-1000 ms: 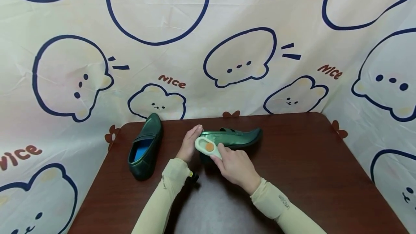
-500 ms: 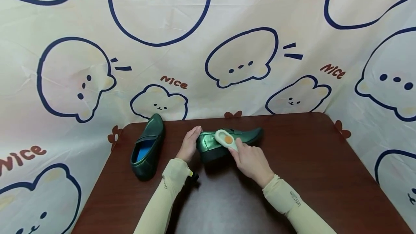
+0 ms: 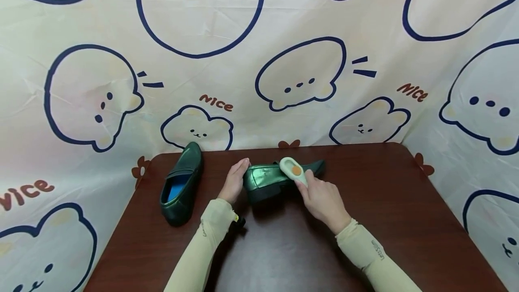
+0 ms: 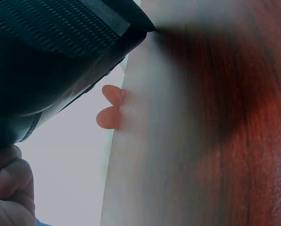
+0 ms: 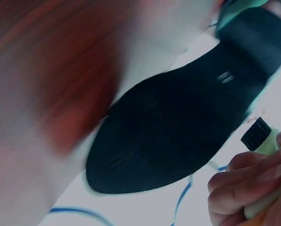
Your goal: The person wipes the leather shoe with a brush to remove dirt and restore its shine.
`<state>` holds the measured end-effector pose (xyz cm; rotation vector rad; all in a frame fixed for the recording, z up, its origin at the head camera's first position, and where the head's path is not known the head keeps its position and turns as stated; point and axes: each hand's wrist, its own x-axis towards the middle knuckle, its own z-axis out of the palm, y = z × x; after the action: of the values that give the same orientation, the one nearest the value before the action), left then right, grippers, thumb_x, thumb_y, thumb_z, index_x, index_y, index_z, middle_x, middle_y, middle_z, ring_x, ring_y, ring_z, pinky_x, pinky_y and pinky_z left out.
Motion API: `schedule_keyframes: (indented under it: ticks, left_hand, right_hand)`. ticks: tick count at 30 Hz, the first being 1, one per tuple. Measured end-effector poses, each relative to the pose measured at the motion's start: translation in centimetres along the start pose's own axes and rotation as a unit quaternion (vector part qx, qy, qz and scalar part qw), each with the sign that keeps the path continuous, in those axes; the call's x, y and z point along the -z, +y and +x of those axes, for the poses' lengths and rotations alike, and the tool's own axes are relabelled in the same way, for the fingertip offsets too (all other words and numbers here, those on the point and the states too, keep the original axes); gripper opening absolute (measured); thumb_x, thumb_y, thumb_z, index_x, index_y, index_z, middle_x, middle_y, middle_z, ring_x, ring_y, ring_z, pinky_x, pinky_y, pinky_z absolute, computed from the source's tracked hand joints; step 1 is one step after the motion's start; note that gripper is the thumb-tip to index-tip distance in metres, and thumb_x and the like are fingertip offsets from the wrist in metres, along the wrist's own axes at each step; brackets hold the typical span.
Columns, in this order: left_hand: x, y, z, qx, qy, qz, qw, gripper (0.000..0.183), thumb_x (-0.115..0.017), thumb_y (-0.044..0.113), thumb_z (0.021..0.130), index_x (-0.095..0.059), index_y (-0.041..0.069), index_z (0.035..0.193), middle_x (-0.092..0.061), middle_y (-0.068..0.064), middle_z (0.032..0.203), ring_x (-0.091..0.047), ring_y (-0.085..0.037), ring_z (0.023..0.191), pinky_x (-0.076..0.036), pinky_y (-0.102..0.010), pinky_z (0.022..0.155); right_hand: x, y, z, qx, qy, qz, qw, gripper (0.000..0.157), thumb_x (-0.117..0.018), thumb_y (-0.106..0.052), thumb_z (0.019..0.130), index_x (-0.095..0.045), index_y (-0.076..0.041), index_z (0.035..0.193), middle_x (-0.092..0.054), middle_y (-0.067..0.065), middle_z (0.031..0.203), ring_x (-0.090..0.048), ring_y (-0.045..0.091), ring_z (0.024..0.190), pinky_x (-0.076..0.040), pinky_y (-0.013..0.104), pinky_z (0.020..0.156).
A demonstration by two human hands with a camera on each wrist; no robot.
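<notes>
My left hand point(image 3: 234, 181) holds a shiny green loafer point(image 3: 261, 177) by its heel end, the toe pointing right. Its dark sole point(image 5: 171, 122) shows whole in the right wrist view, lifted over the table. Curled left fingers point(image 4: 13, 179) show beside the shoe in the left wrist view. Between thumb and fingers, my right hand point(image 3: 326, 199) grips a small pale green shoe brush point(image 3: 289, 165) with an orange disc. The brush overlaps the loafer's side toward the toe in the head view. Its black ribbed end point(image 5: 257, 134) pokes out past the fingers in the right wrist view.
A second green loafer point(image 3: 184, 188) with a blue insole stands on the left of the brown table point(image 3: 385, 211), toe toward the back. Cartoon-printed cloth point(image 3: 227, 71) hangs behind the table and along its sides.
My right hand has slid the brush rightward along the loafer, from the heel toward the toe. The left hand has kept its hold on the heel, nearly still.
</notes>
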<state>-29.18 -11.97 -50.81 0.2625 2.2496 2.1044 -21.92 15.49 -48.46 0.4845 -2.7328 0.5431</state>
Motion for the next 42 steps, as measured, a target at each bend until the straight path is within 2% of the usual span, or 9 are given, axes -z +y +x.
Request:
schedule_keyframes:
  ticks: [5, 8, 13, 19, 25, 30, 34, 37, 42]
  left_hand:
    - [-0.1, 0.0, 0.0, -0.013, 0.003, 0.007, 0.9999, 0.040, -0.040, 0.034, 0.113, -0.056, -0.002, 0.102, -0.052, -0.013, 0.094, -0.049, -0.028, 0.095, -0.040, -0.037, 0.090]
    - [-0.1, 0.0, -0.1, 0.008, 0.018, 0.008, 0.9998, 0.046, -0.041, 0.032, 0.112, -0.060, -0.008, 0.127, -0.059, -0.023, 0.126, -0.052, -0.032, 0.123, -0.038, -0.044, 0.111]
    - [-0.1, 0.0, -0.4, 0.052, 0.022, -0.017, 0.9983, 0.057, -0.040, 0.028, 0.112, -0.035, -0.009, 0.156, -0.031, -0.025, 0.165, -0.023, -0.038, 0.157, -0.017, -0.054, 0.128]
    - [-0.1, 0.2, -0.4, 0.049, 0.012, -0.017, 0.9986, 0.058, -0.040, 0.030, 0.112, -0.037, -0.009, 0.154, -0.034, -0.027, 0.163, -0.026, -0.038, 0.155, -0.017, -0.054, 0.127]
    - [0.2, 0.2, -0.1, 0.032, 0.011, -0.014, 0.9993, 0.044, -0.040, 0.026, 0.112, -0.053, -0.013, 0.130, -0.050, -0.027, 0.134, -0.041, -0.033, 0.134, -0.027, -0.050, 0.119]
    - [0.3, 0.3, 0.0, 0.047, 0.003, -0.011, 0.9988, 0.043, -0.038, 0.025, 0.113, -0.051, -0.011, 0.132, -0.048, -0.025, 0.140, -0.038, -0.029, 0.137, -0.026, -0.049, 0.120]
    - [0.3, 0.4, 0.3, 0.026, -0.005, -0.002, 0.9996, 0.049, -0.038, 0.030, 0.113, -0.050, -0.015, 0.129, -0.048, -0.030, 0.133, -0.042, -0.034, 0.130, -0.029, -0.050, 0.115]
    - [0.3, 0.5, 0.2, 0.031, -0.003, 0.000, 0.9995, 0.055, -0.040, 0.034, 0.113, -0.048, -0.013, 0.140, -0.047, -0.028, 0.145, -0.040, -0.035, 0.140, -0.027, -0.052, 0.121]
    - [0.4, 0.3, -0.2, 0.068, -0.005, 0.018, 0.9975, 0.071, -0.043, 0.046, 0.111, -0.028, -0.003, 0.160, -0.026, -0.020, 0.169, -0.019, -0.034, 0.159, -0.016, -0.053, 0.128]
  right_hand:
    - [-0.2, -3.4, 0.9, 0.080, 0.009, -0.011, 0.997, 0.032, -0.059, -0.037, 0.106, -0.049, -0.008, 0.096, -0.039, -0.005, 0.059, -0.036, 0.011, 0.046, -0.031, 0.027, 0.043]
    - [-0.6, -5.0, 1.8, 0.117, 0.017, -0.027, 0.993, 0.032, -0.058, -0.039, 0.106, -0.051, -0.009, 0.096, -0.040, -0.006, 0.059, -0.038, 0.010, 0.046, -0.030, 0.026, 0.043]
    - [-1.2, -6.4, 2.6, 0.136, 0.026, -0.053, 0.989, 0.033, -0.057, -0.041, 0.106, -0.055, -0.009, 0.099, -0.044, -0.005, 0.058, -0.043, 0.013, 0.047, -0.030, 0.027, 0.043]
    - [-1.5, -5.8, 2.6, 0.102, 0.017, -0.044, 0.994, 0.033, -0.056, -0.039, 0.107, -0.054, -0.007, 0.099, -0.043, -0.003, 0.057, -0.041, 0.013, 0.045, -0.032, 0.028, 0.042]
    - [-1.4, -3.6, 2.7, 0.041, 0.000, -0.019, 0.999, 0.033, -0.054, -0.038, 0.108, -0.051, -0.006, 0.100, -0.042, 0.000, 0.057, -0.039, 0.015, 0.046, -0.033, 0.030, 0.042]
    - [-0.7, -1.3, 2.1, -0.012, -0.006, -0.016, 1.000, 0.032, -0.054, -0.037, 0.108, -0.050, -0.006, 0.101, -0.042, 0.001, 0.056, -0.039, 0.017, 0.043, -0.031, 0.031, 0.041]
    - [-0.1, -0.1, 1.8, -0.032, 0.004, -0.023, 0.999, 0.033, -0.055, -0.037, 0.108, -0.051, -0.005, 0.103, -0.044, 0.002, 0.055, -0.040, 0.019, 0.042, -0.031, 0.032, 0.041]
    - [0.2, 0.2, 1.7, -0.041, 0.006, -0.023, 0.999, 0.034, -0.055, -0.038, 0.108, -0.050, -0.005, 0.102, -0.045, 0.002, 0.055, -0.040, 0.019, 0.042, -0.031, 0.032, 0.040]
    - [0.3, -1.1, 1.2, -0.029, 0.004, -0.005, 1.000, 0.033, -0.056, -0.038, 0.107, -0.050, -0.006, 0.101, -0.044, 0.001, 0.057, -0.040, 0.018, 0.043, -0.032, 0.032, 0.042]
